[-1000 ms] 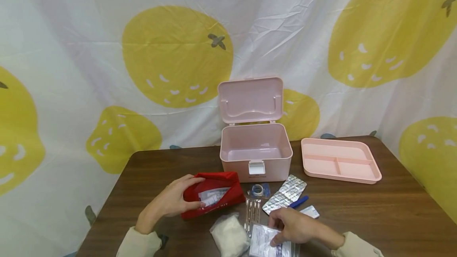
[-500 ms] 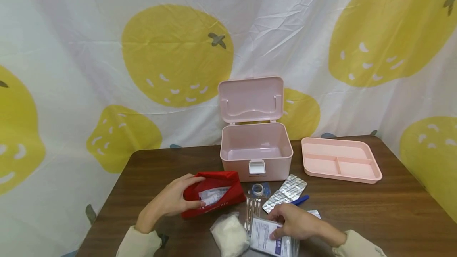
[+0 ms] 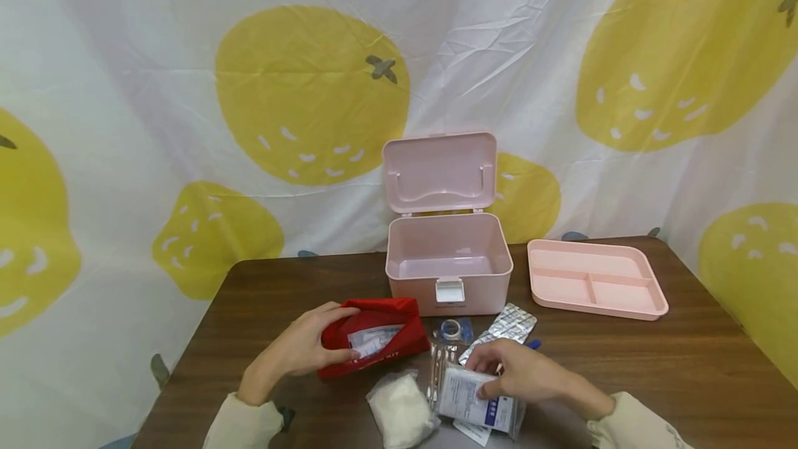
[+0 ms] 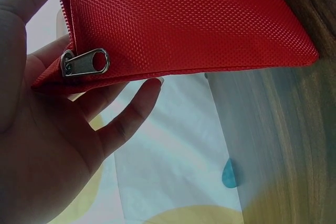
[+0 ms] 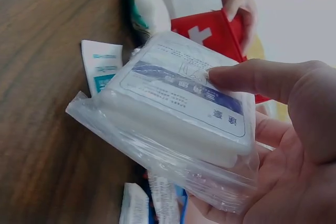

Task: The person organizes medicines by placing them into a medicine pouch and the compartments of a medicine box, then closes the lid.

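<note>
My left hand (image 3: 305, 345) holds the mouth of a red first aid pouch (image 3: 408, 346), thumb at the near edge and fingers at the far one. Clear packets with printed paper (image 3: 373, 341) show inside it. In the left wrist view, the pouch's metal zip pull (image 4: 86, 63) lies near the palm. My right hand (image 3: 530, 374) pinches a white printed bandage packet in a clear plastic bag (image 5: 178, 93), thumb on its printed face and fingers beneath. It is tilted and raised over the table. Beside it lies a bagged cream-white pad (image 3: 402, 411).
Behind the pouch stands a pink box (image 3: 467, 296) with its lid up. A pink divided tray (image 3: 595, 303) is at the right. Wrapped cotton swabs (image 3: 434, 373), a tape roll (image 3: 451, 329), silver blister packs (image 3: 512, 323) and a white printed sachet (image 3: 472, 431) lie nearby.
My right hand has lifted the bandage packet and moved it slightly away from me, uncovering a white sachet below. The left hand keeps its hold on the pouch.
</note>
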`<state>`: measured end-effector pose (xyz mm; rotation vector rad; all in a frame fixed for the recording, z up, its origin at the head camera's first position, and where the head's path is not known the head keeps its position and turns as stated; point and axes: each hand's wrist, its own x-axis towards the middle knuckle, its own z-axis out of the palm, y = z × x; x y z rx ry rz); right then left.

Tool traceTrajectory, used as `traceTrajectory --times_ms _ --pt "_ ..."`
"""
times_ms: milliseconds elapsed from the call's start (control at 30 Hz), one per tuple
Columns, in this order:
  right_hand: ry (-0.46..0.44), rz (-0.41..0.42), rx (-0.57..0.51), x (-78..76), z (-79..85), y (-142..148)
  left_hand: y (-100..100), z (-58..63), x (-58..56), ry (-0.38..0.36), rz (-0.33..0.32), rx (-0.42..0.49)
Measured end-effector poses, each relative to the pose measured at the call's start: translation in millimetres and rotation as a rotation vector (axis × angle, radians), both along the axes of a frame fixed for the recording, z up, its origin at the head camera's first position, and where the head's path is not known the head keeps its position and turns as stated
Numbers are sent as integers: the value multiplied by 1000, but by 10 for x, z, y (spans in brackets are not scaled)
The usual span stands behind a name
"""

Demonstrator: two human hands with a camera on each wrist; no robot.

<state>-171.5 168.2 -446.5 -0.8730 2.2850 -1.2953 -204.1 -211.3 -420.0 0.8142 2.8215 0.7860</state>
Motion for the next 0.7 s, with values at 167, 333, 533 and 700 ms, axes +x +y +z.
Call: traceTrajectory --times_ms 167,333,533,700 --pt "34 11 27 -51 134 -3 0 -5 2 -11 3 5" --pt "65 6 0 -136 322 -62 -8 -8 8 -12 7 11" --pt "78 -50 -9 -220 570 -193 -3 -9 7 -9 12 6" --pt "144 -40 -38 -314 693 -324 4 8 8 -8 24 -8"
